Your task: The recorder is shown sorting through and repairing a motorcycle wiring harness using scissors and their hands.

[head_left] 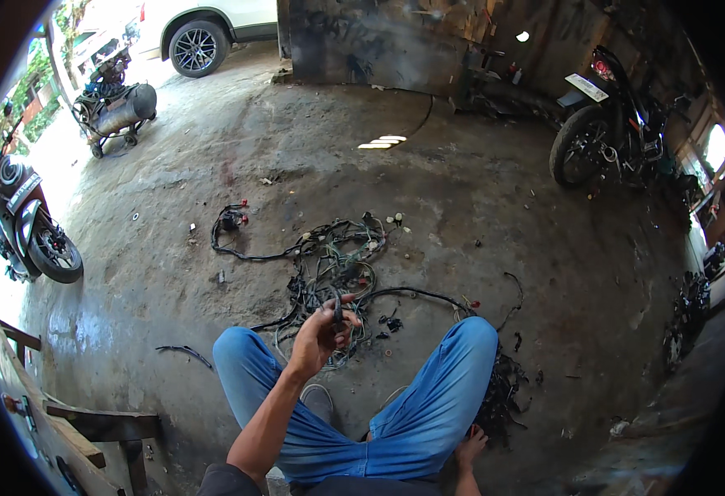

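Observation:
My left hand (319,332) is raised between my knees, its fingers closed on a short dark piece of wiring (337,314). Beneath it a tangled wiring harness (350,269) of black, green and white wires spreads over the floor. One taped black branch (246,257) curls out to the far left and ends at a black part with red connectors (232,219). Low beside my right thigh, my right hand (470,449) has curled fingers with a small reddish spot at their tips; what they hold is mostly hidden. A heap of black scraps (504,393) lies just beyond it.
A wooden bench frame (73,409) stands close on my left. Motorcycles are parked at left (35,223) and far right (606,124). An air compressor (118,107) and a white car (242,18) are at the back left. Dark parts (685,318) line the right side.

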Demonstrator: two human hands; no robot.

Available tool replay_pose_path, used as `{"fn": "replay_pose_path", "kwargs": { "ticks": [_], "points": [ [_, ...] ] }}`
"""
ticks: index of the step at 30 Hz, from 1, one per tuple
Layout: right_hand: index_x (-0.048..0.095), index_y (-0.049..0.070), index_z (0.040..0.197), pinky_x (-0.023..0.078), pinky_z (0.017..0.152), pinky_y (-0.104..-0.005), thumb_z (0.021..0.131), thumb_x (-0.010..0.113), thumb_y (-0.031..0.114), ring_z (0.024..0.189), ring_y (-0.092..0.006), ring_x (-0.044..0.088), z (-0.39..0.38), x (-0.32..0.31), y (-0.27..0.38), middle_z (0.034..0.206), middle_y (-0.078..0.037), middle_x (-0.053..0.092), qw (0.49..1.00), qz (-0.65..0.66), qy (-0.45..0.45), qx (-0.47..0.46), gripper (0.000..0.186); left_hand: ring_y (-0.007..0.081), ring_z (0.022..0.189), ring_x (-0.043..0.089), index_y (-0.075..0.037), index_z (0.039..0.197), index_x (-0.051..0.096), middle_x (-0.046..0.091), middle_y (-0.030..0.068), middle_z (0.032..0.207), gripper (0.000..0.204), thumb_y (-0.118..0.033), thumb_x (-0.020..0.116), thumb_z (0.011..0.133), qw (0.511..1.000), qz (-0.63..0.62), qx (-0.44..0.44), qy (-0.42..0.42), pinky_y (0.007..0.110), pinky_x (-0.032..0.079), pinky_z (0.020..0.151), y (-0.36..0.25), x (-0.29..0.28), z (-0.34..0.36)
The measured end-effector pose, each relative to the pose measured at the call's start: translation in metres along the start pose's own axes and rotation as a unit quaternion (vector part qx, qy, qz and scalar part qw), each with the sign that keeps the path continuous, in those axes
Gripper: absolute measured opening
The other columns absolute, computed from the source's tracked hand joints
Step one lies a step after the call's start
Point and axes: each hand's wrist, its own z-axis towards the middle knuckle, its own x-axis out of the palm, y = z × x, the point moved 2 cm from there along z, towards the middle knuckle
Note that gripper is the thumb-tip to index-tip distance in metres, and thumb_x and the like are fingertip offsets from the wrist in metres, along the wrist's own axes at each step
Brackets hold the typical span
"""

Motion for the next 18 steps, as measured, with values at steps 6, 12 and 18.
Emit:
{"fn": "replay_pose_path", "kwargs": {
  "ticks": [6, 12, 18],
  "points": [
    [0.050, -0.002, 0.130, 0.046, 0.096, -0.0493, 0.077, 0.075, 0.007, 0.113, -0.0435, 0.055, 0.023, -0.023, 0.021, 0.119, -0.022, 0.051, 0.981, -0.004, -0.110, 0.160, 0.059, 0.0088, 0.067, 0.041, 0.001, 0.147, 0.038, 0.062, 0.0095, 0.103, 0.054, -0.012, 0.041, 0.095, 1.000, 0.002, -0.007, 0.014, 0.026, 0.039, 0.060, 0.004, -0.001, 0.003],
    [0.054, -0.004, 0.126, 0.051, 0.096, -0.0386, 0.091, 0.053, -0.006, 0.104, -0.0288, 0.062, 0.076, -0.185, 0.277, 0.115, -0.016, 0.058, 0.901, 0.344, -0.236, -0.121, 0.034, 0.0127, 0.069, 0.047, 0.006, 0.143, 0.043, 0.052, 0.0058, 0.095, 0.053, -0.003, 0.038, 0.090, 0.998, -0.039, 0.010, -0.053, 0.034, 0.051, 0.061, 0.009, -0.013, 0.001],
    [0.068, 0.000, 0.113, 0.052, 0.088, -0.0309, 0.094, 0.059, 0.001, 0.101, -0.0173, 0.062, 0.044, -0.205, 0.440, 0.110, -0.009, 0.058, 0.805, 0.482, 0.120, -0.326, 0.021, 0.0128, 0.067, 0.051, 0.003, 0.143, 0.045, 0.052, 0.0034, 0.094, 0.048, 0.001, 0.041, 0.095, 0.999, -0.026, -0.019, -0.028, 0.030, 0.051, 0.055, 0.012, -0.003, 0.006]
  ]
}}
